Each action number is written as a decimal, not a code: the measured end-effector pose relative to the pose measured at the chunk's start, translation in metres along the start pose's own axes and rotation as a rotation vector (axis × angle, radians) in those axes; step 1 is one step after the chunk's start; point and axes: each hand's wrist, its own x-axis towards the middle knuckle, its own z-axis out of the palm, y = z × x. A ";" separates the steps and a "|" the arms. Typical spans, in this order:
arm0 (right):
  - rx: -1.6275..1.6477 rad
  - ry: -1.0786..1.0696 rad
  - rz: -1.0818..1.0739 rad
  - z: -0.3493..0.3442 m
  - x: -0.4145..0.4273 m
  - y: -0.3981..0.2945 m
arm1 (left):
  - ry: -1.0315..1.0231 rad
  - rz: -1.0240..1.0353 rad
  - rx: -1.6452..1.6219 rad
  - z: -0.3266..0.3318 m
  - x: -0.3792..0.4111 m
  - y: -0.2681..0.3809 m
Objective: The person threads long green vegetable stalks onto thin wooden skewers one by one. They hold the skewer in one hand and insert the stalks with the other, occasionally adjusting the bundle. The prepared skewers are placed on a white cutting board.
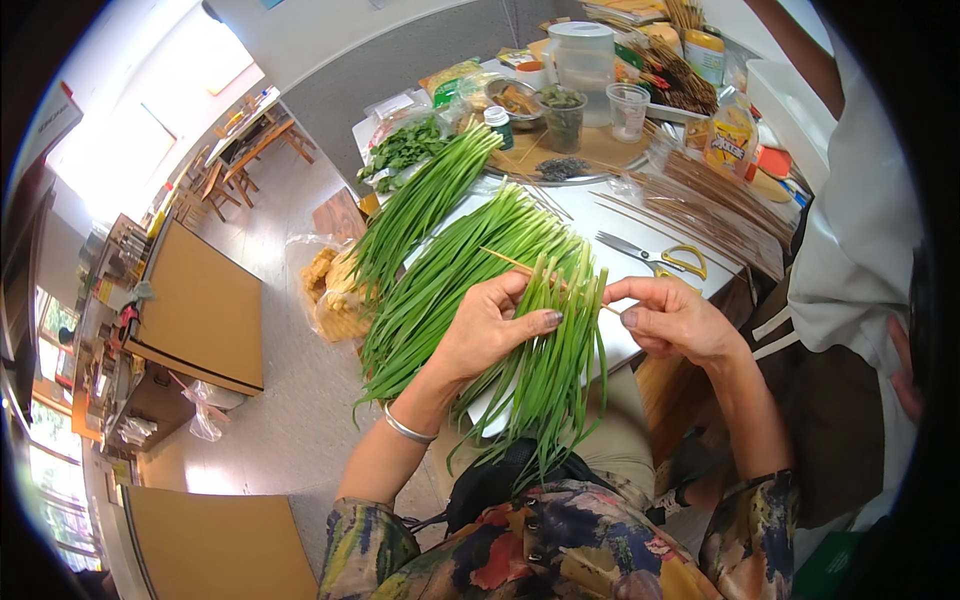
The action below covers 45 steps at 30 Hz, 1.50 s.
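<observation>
My left hand (491, 319) grips a bunch of garlic chives (564, 352) near the pale stem ends, thumb across the front. The leaves hang down over my lap. A thin bamboo skewer (504, 258) crosses the stems, one end jutting out at the upper left. At the right side of the bunch, my right hand (675, 319) pinches the skewer's other end between thumb and forefinger. Whether every stem is pierced is hidden. Beyond my hands, a large pile of chives (457, 262) lies on the white table (577, 225), with another bundle (427, 199) behind it.
Scissors (652, 255) with yellow handles lie right of the chives. Packs of skewers (712, 202), a plastic pitcher (581, 71), cups and a metal bowl (514, 101) crowd the back. A bag of fried food (337, 292) sits left. Another person in a white apron (855, 240) stands close right.
</observation>
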 end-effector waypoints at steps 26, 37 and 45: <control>0.101 0.052 0.092 -0.043 -0.070 0.064 | 0.129 0.187 0.804 -0.040 0.047 -0.077; 0.170 0.112 0.059 -0.053 -0.074 0.083 | 0.092 0.194 1.191 0.000 0.109 -0.108; 0.125 0.234 0.027 -0.048 -0.069 0.091 | 0.119 -0.047 0.598 -0.010 0.118 -0.101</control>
